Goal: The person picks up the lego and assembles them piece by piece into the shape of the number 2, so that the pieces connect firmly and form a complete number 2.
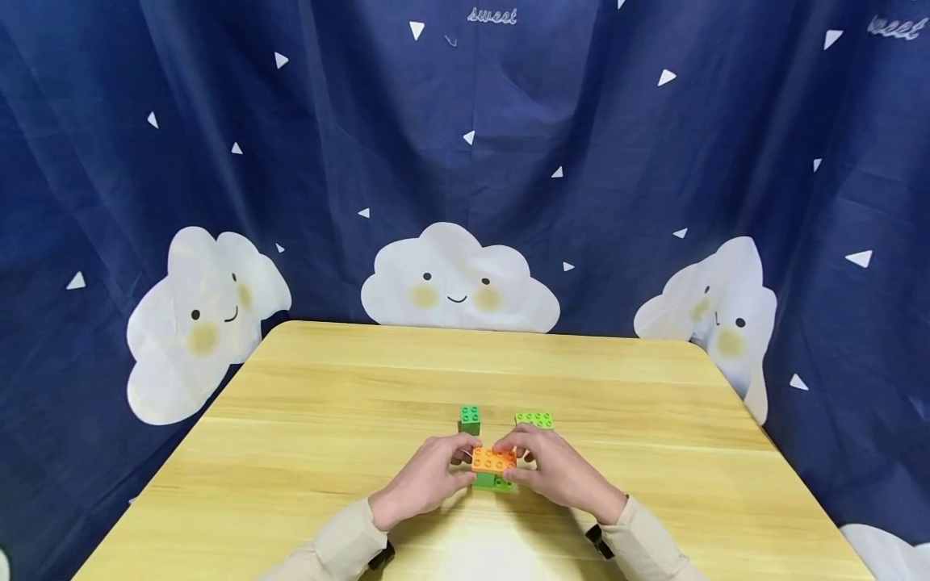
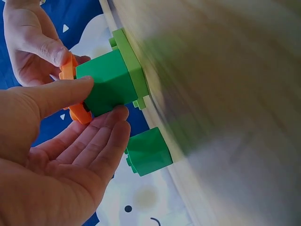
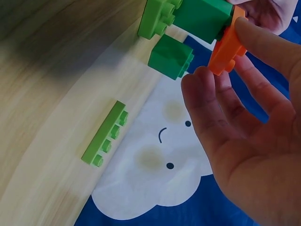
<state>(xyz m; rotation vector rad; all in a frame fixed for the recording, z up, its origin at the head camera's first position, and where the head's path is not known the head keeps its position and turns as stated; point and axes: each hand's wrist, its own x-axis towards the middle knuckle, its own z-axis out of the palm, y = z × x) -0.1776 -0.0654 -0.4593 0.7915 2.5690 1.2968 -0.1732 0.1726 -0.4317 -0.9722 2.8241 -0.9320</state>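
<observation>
A flat orange brick (image 1: pixel 490 461) sits atop a taller green block (image 2: pixel 107 80), which stands near one end of a thin lime-green brick (image 2: pixel 129 61) at the table surface. My left hand (image 1: pixel 427 481) holds the green block from the left, thumb on its near side and fingers on the far side. From the right, my right hand (image 1: pixel 558 470) pinches the orange brick (image 3: pixel 226 47) between thumb and fingers. The orange brick lies slightly tilted over the block's studs in the wrist views.
A second green block (image 1: pixel 470 420) stands just behind my left hand. Another flat lime-green brick (image 1: pixel 535 420) lies behind my right hand, studs up. Both are on the wooden table (image 1: pixel 349 387), with a dark blue cloud-patterned curtain (image 1: pixel 465 177) behind its far edge.
</observation>
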